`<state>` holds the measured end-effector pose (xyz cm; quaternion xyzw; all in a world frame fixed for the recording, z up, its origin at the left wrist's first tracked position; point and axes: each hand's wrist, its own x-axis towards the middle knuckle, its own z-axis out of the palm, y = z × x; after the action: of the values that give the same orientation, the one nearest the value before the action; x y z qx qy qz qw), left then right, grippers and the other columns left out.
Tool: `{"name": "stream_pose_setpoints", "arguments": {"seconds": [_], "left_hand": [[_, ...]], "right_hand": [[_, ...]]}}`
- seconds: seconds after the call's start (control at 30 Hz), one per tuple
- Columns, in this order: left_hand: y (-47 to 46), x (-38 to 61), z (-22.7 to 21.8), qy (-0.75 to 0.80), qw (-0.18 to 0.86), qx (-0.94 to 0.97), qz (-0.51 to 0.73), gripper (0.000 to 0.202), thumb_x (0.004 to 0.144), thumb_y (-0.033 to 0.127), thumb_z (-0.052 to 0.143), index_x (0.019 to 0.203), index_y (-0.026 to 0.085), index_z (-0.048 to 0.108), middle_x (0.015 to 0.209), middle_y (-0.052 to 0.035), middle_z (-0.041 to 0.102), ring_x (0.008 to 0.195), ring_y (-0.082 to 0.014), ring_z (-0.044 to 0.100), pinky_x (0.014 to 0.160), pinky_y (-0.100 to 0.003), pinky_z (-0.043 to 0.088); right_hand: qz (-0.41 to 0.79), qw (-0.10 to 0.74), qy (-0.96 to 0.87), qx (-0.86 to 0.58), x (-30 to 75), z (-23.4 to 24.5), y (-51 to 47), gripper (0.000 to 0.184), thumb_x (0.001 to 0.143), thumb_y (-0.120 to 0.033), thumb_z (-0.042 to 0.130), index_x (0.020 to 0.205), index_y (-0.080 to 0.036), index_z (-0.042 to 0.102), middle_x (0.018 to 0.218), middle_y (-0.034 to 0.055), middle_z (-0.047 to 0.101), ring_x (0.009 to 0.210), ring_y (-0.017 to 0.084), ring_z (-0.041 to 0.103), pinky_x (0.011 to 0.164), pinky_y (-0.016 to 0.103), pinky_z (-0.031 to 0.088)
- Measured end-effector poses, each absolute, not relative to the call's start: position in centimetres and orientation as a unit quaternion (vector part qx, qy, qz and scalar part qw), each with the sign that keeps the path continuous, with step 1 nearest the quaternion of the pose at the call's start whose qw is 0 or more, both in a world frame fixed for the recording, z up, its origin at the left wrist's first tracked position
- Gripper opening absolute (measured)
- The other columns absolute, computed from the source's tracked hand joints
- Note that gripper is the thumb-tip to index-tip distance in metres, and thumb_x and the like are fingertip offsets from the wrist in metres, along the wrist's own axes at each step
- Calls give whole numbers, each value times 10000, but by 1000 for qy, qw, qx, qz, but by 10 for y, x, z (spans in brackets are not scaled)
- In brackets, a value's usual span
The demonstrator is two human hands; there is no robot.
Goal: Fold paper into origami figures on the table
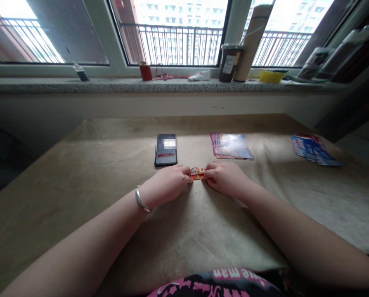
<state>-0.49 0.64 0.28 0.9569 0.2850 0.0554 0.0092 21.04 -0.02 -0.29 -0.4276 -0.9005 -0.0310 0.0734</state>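
Note:
Between my two hands is a small piece of folded printed paper (197,173), red, yellow and white, low over the table. My left hand (170,181) pinches its left end, with thumb and fingers closed. At the other end, the fingers of my right hand (223,177) are closed on the paper too. Parts of the paper are hidden under my fingertips. Just beyond my left hand lies a dark phone (166,159), its screen partly blurred out. A stack of glossy printed sheets (232,145) rests past my right hand.
Farther right on the table (110,136) lies a fanned pile of blue printed sheets (314,149). The windowsill (110,86) behind holds a red bottle (145,71), a dark lidded container (230,64), a tall tube (252,41) and a yellow item (271,76).

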Motion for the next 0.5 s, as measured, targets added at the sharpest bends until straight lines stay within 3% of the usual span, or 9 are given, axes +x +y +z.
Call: {"name": "stream_pose_setpoints", "arguments": {"seconds": [0.5], "left_hand": [[7,-7,8,308,-5,951,42,296,830,98,458,935,234,700,958,-18,650,823,-151,597,727,-264,484]], "right_hand": [[-24,66,-909,-411,223,-4,6,193,784,-183,568,813,-274,736,830,1,686,669,119,547,569,249,283]]}}
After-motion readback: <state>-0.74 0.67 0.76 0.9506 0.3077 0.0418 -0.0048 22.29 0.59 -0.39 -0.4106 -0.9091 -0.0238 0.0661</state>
